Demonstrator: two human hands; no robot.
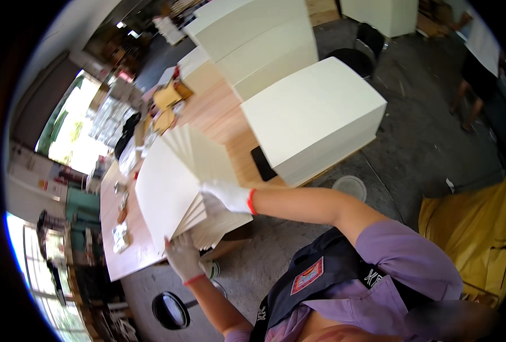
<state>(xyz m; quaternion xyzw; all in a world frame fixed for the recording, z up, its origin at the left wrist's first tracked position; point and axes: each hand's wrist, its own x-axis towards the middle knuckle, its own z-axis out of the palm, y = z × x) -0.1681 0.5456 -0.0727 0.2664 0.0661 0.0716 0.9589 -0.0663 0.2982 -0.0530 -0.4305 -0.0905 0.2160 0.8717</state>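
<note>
A fanned stack of large off-white paper sheets (164,182) lies on the wooden table, its near edge splayed in several layers past the tabletop. My right hand (225,195), in a white glove with a red cuff, grips the sheets at their right near edge; its fingertips are partly hidden against the paper. At the lower corner of the sheets, my left hand (184,259), gloved the same way, closes around the edge with its fingertips touching the paper. A black flat phone-like object (263,163) lies to the right of the sheets.
A tall block of cream paper (315,114) stands at the table's right, with higher stacks (258,40) behind. Small items and yellow packages (167,97) crowd the far left of the table (142,251). A black stool (170,310), a chair (361,54) and another person (480,57) are around it.
</note>
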